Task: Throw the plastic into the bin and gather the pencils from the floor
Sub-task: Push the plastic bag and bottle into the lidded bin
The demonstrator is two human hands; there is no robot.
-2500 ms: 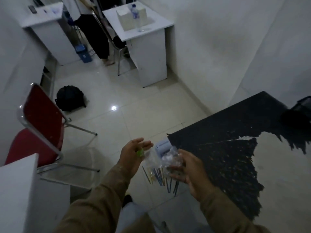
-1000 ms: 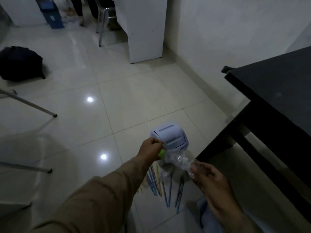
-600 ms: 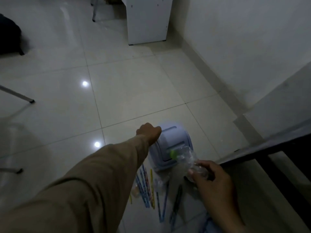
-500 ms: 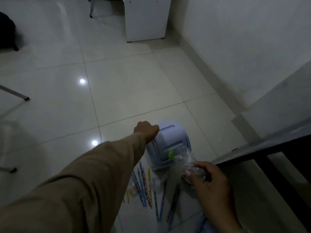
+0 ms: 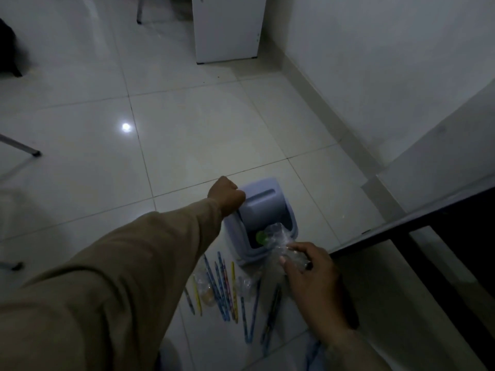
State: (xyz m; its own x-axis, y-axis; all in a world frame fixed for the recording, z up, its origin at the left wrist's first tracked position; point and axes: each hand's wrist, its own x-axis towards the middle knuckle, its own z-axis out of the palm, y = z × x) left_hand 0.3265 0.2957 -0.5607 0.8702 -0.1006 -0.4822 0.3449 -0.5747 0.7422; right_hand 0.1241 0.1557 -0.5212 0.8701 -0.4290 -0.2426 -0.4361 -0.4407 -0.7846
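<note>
Left hand (image 5: 227,194) is fisted on the far-left edge of the small lavender swing-lid bin (image 5: 261,219), apparently pushing the flap (image 5: 263,210) so it tilts and a dark slot shows on the near side. Right hand (image 5: 310,274) has fingers pinched tight around a crumpled clear plastic bottle (image 5: 278,241), green cap (image 5: 261,237) leading, right at the slot mouth, not yet inside. Pencils (image 5: 223,287) are strewn on the floor tile (image 5: 187,129) just beside the bin's near side, still ungathered; a couple more clear plastic scraps (image 5: 205,286) lie among them. Risks: the slot looks narrow against the bottle, so it may jam on the bin rim or bounce out onto the pencils; if the left hand eases off, the flap could swing back and pinch or block the bottle; the bin looks light, so pressure on the flap could tip or slide it; a knee or foot could roll the pencils under the dark table (image 5: 428,226). Dim light makes the scraps easy to miss.
</note>
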